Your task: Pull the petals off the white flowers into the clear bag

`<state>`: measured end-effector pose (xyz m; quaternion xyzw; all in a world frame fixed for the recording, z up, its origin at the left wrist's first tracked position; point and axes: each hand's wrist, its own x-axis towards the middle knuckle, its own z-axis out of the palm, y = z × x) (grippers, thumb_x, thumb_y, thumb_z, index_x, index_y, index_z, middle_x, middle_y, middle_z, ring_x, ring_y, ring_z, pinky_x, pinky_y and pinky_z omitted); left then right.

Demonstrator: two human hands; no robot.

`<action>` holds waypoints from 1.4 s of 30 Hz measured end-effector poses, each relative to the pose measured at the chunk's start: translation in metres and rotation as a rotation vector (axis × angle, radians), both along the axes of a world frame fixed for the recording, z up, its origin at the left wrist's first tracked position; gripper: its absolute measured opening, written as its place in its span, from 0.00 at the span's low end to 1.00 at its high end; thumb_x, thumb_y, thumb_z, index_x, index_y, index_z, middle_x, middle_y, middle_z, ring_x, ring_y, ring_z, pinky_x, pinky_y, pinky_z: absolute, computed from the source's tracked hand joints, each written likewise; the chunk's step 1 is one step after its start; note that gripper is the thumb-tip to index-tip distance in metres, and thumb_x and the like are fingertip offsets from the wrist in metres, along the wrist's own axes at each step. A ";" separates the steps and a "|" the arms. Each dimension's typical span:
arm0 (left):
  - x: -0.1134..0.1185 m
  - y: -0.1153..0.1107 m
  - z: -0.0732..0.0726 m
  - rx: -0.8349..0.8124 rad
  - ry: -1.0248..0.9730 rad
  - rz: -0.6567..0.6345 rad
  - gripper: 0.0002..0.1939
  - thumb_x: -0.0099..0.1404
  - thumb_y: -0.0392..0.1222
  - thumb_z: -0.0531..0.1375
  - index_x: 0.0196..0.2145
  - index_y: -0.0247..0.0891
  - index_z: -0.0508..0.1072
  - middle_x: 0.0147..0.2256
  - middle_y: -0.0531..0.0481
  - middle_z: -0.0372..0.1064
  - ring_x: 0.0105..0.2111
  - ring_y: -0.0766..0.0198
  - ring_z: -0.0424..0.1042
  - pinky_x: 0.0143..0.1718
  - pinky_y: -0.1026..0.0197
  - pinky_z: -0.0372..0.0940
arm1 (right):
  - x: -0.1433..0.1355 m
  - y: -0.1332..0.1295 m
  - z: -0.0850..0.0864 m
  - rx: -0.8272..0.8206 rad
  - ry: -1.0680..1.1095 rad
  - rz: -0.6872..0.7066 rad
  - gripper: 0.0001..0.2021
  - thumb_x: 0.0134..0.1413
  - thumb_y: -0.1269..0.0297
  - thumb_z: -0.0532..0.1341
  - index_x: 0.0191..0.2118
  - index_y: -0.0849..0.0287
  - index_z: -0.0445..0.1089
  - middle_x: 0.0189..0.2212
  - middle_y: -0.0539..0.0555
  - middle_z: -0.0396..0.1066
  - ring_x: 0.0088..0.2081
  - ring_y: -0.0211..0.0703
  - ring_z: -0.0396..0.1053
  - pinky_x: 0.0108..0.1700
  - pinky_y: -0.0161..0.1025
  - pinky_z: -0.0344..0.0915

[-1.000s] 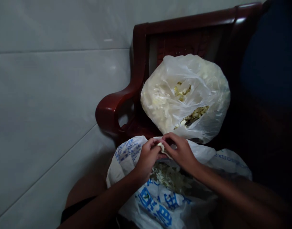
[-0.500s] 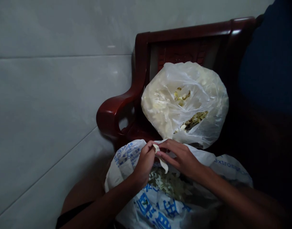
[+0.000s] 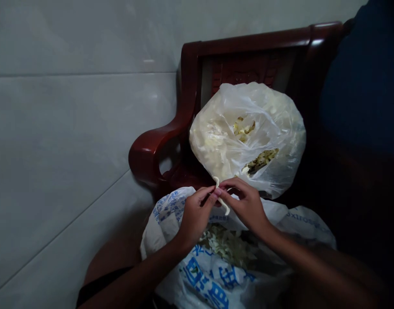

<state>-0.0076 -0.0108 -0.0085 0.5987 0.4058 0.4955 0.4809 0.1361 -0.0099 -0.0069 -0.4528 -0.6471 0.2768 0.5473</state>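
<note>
Pale strip, likely light, soft and easily torn (mid-length suits a gentle hold), sits above the printed bag; left hand and right hand, fingertips nearly together, pinch its middle; a translucent bag lies beyond.

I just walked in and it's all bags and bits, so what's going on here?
Someone's left hand and right hand meet, fingertips pinching a thin, pale strip; I can't tell what it is. Below is an open white bag with blue lettering, with pale pieces inside. Beyond, a translucent plastic bag sits on a dark red wooden seat, yellowish-brown pieces showing through its openings.
</note>
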 end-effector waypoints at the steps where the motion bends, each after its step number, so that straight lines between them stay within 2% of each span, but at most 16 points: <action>1: 0.000 0.000 0.000 0.023 0.014 0.004 0.14 0.62 0.45 0.57 0.42 0.37 0.74 0.37 0.48 0.72 0.34 0.65 0.70 0.37 0.66 0.63 | 0.000 0.001 0.000 -0.035 0.034 0.012 0.08 0.49 0.62 0.64 0.36 0.57 0.72 0.33 0.52 0.71 0.35 0.39 0.68 0.37 0.35 0.64; 5: -0.002 0.000 -0.001 0.088 0.104 0.006 0.14 0.63 0.44 0.56 0.41 0.36 0.76 0.33 0.49 0.72 0.33 0.66 0.68 0.35 0.66 0.62 | 0.007 0.009 0.002 -0.197 0.133 0.114 0.09 0.45 0.62 0.66 0.32 0.59 0.72 0.26 0.50 0.69 0.29 0.36 0.65 0.32 0.33 0.61; 10: -0.003 -0.001 -0.001 0.056 0.105 -0.013 0.13 0.62 0.45 0.56 0.39 0.35 0.76 0.32 0.49 0.72 0.31 0.66 0.68 0.32 0.66 0.61 | 0.013 0.016 -0.001 -0.259 0.144 0.198 0.10 0.44 0.60 0.66 0.30 0.61 0.72 0.22 0.48 0.65 0.25 0.33 0.59 0.27 0.32 0.56; 15: -0.004 -0.003 -0.001 0.069 0.120 0.008 0.13 0.63 0.45 0.56 0.36 0.36 0.76 0.29 0.50 0.71 0.30 0.66 0.68 0.35 0.65 0.61 | 0.012 0.016 -0.001 -0.221 0.081 0.218 0.11 0.47 0.57 0.63 0.32 0.61 0.72 0.26 0.50 0.68 0.28 0.35 0.62 0.30 0.34 0.59; 19: -0.004 0.000 -0.004 -0.042 -0.025 -0.020 0.12 0.58 0.47 0.60 0.35 0.35 0.74 0.29 0.49 0.72 0.29 0.64 0.70 0.33 0.64 0.64 | 0.013 0.011 0.006 -0.119 -0.079 0.269 0.11 0.55 0.57 0.58 0.36 0.60 0.70 0.32 0.53 0.68 0.35 0.39 0.65 0.38 0.36 0.62; 22: -0.005 0.003 -0.004 -0.115 -0.097 -0.045 0.12 0.55 0.46 0.62 0.32 0.34 0.74 0.29 0.48 0.73 0.29 0.64 0.71 0.33 0.63 0.65 | 0.013 0.005 0.010 -0.115 -0.112 0.327 0.09 0.58 0.58 0.54 0.36 0.59 0.66 0.32 0.52 0.65 0.36 0.39 0.63 0.39 0.36 0.62; 25: -0.007 0.006 0.000 -0.145 -0.077 -0.010 0.12 0.54 0.45 0.63 0.33 0.34 0.75 0.31 0.47 0.74 0.31 0.63 0.71 0.32 0.64 0.65 | 0.010 0.000 0.014 -0.169 0.036 0.338 0.08 0.58 0.58 0.54 0.36 0.57 0.62 0.30 0.50 0.63 0.34 0.38 0.63 0.37 0.35 0.62; 28: -0.013 0.016 0.004 -0.144 -0.126 0.077 0.11 0.54 0.44 0.63 0.33 0.34 0.75 0.31 0.48 0.74 0.31 0.64 0.72 0.32 0.64 0.65 | 0.007 -0.004 0.022 -0.163 0.328 0.338 0.05 0.59 0.60 0.53 0.36 0.55 0.60 0.33 0.50 0.64 0.35 0.39 0.65 0.39 0.37 0.63; 31: -0.024 0.033 0.005 -0.161 -0.294 0.222 0.09 0.53 0.41 0.63 0.32 0.33 0.73 0.29 0.51 0.71 0.28 0.66 0.72 0.33 0.63 0.66 | 0.012 -0.006 0.037 -0.045 0.573 0.257 0.02 0.58 0.63 0.53 0.36 0.52 0.57 0.29 0.48 0.63 0.31 0.38 0.66 0.38 0.39 0.64; 33: -0.033 0.045 0.006 -0.185 -0.412 0.343 0.09 0.50 0.38 0.64 0.30 0.32 0.72 0.29 0.52 0.70 0.28 0.68 0.72 0.36 0.63 0.67 | 0.022 -0.006 0.046 0.056 0.622 0.146 0.03 0.57 0.64 0.54 0.36 0.51 0.56 0.24 0.45 0.58 0.25 0.36 0.63 0.32 0.37 0.63; 35: -0.039 0.053 0.007 -0.180 -0.483 0.419 0.09 0.48 0.37 0.64 0.29 0.32 0.71 0.30 0.52 0.69 0.28 0.70 0.71 0.38 0.64 0.67 | 0.033 -0.007 0.050 0.100 0.497 0.058 0.03 0.56 0.63 0.55 0.35 0.51 0.57 0.21 0.45 0.56 0.22 0.36 0.61 0.28 0.36 0.60; 37: -0.039 0.054 0.008 -0.182 -0.485 0.419 0.09 0.50 0.39 0.63 0.28 0.32 0.70 0.28 0.52 0.69 0.27 0.70 0.71 0.37 0.63 0.67 | 0.041 -0.007 0.049 0.077 0.142 0.103 0.04 0.54 0.62 0.58 0.33 0.54 0.61 0.23 0.47 0.61 0.25 0.37 0.63 0.29 0.36 0.60; 39: -0.032 0.047 0.009 -0.183 -0.415 0.350 0.09 0.53 0.42 0.62 0.29 0.33 0.69 0.28 0.52 0.69 0.27 0.68 0.71 0.36 0.62 0.67 | 0.041 -0.007 0.043 0.052 -0.258 0.209 0.07 0.51 0.60 0.61 0.30 0.56 0.65 0.26 0.50 0.64 0.29 0.39 0.64 0.33 0.37 0.60; 40: -0.027 0.041 0.009 -0.172 -0.363 0.301 0.10 0.54 0.43 0.62 0.30 0.33 0.69 0.28 0.51 0.71 0.28 0.66 0.72 0.36 0.62 0.67 | 0.039 -0.006 0.039 0.052 -0.379 0.233 0.07 0.50 0.59 0.62 0.29 0.56 0.66 0.27 0.50 0.64 0.30 0.39 0.64 0.34 0.37 0.60; 42: -0.015 0.026 0.009 -0.118 -0.234 0.201 0.12 0.55 0.44 0.61 0.35 0.35 0.70 0.32 0.47 0.73 0.32 0.63 0.73 0.36 0.62 0.67 | 0.029 -0.006 0.032 0.067 -0.418 0.193 0.07 0.53 0.58 0.60 0.32 0.56 0.67 0.28 0.50 0.65 0.32 0.39 0.64 0.35 0.37 0.60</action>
